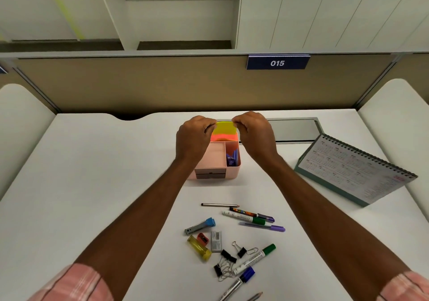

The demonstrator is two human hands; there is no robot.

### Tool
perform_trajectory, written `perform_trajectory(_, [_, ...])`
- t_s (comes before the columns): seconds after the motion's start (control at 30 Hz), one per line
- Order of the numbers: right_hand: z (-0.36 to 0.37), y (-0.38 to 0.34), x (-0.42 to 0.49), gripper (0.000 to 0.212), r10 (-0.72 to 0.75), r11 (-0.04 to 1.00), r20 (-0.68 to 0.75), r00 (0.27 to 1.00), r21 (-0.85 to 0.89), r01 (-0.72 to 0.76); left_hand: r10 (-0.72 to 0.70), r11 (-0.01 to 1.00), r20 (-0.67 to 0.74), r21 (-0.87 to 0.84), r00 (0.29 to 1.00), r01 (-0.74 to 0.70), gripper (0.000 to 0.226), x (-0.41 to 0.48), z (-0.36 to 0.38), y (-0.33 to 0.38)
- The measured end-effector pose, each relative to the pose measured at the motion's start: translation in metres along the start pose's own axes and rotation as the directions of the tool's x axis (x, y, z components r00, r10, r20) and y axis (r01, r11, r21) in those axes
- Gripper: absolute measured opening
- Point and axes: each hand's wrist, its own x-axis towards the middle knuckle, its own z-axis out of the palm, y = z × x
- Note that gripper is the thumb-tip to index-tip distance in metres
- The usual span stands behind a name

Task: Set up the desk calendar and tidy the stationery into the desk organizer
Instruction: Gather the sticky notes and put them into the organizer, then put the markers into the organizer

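Note:
A pink desk organizer (214, 161) stands mid-desk with purple items (232, 158) in its right compartment. Over its back section my left hand (193, 138) and my right hand (254, 134) each pinch a top corner of a yellow and orange sticky-note pad (224, 129), whose lower part sits inside the organizer. The desk calendar (355, 169) stands propped at the right. Loose stationery lies near me: a pencil (219, 205), markers (249, 216), a purple pen (263, 226), a blue-capped tool (200, 226), a yellow lighter-like item (199, 247), a red sharpener (203, 239), an eraser (216, 241), binder clips (228, 255).
A beige partition (162, 85) with a blue "015" sign (277, 63) backs the white desk (92, 173). A grey cable tray (294, 129) sits behind the organizer. Green and blue markers (255, 259) and another pencil (255, 296) lie at the near edge.

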Motion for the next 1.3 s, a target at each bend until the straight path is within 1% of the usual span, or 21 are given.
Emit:
perform_trajectory(0.17, [0.018,0.012,-0.001,0.018,0.031,0.997,0.052,0.998,-0.079,-0.027,-0.043,0.998,0.13,0.057,0.991,0.036,0.023,0.001,0.02,-0.016])
perform_trajectory(0.3, [0.031,0.022,-0.004,0.02,0.058,0.991,0.112,0.992,-0.127,-0.044,-0.064,0.992,0.191,0.117,0.979,0.042,0.025,0.0,0.036,-0.023])
perform_trajectory(0.43, [0.039,0.033,-0.006,0.035,-0.009,0.985,0.186,0.982,-0.168,0.041,-0.099,0.99,0.251,0.124,0.963,0.07,0.03,-0.003,0.045,-0.024])
perform_trajectory(0.53, [0.045,0.036,-0.005,0.042,-0.038,0.971,0.247,0.968,-0.218,0.094,-0.137,0.986,0.294,0.128,0.946,0.103,0.032,-0.004,0.051,-0.029])
perform_trajectory(0.73, [0.051,0.036,-0.002,0.035,-0.03,0.955,0.327,0.945,-0.271,0.124,-0.176,0.981,0.335,0.144,0.926,0.134,0.034,-0.002,0.06,-0.028])
perform_trajectory(0.87, [0.051,0.035,-0.002,0.034,-0.021,0.955,0.342,0.939,-0.273,0.12,-0.183,0.978,0.341,0.157,0.922,0.136,0.033,-0.002,0.061,-0.029])
perform_trajectory(1.13, [0.047,0.029,-0.003,0.034,-0.003,0.96,0.338,0.941,-0.263,0.098,-0.213,0.973,0.314,0.157,0.925,0.17,0.031,-0.005,0.056,-0.029])
perform_trajectory(1.3, [0.041,0.02,-0.01,0.032,-0.001,0.968,0.327,0.945,-0.237,0.083,-0.18,0.982,0.289,0.114,0.94,0.152,0.032,-0.009,0.047,-0.021])
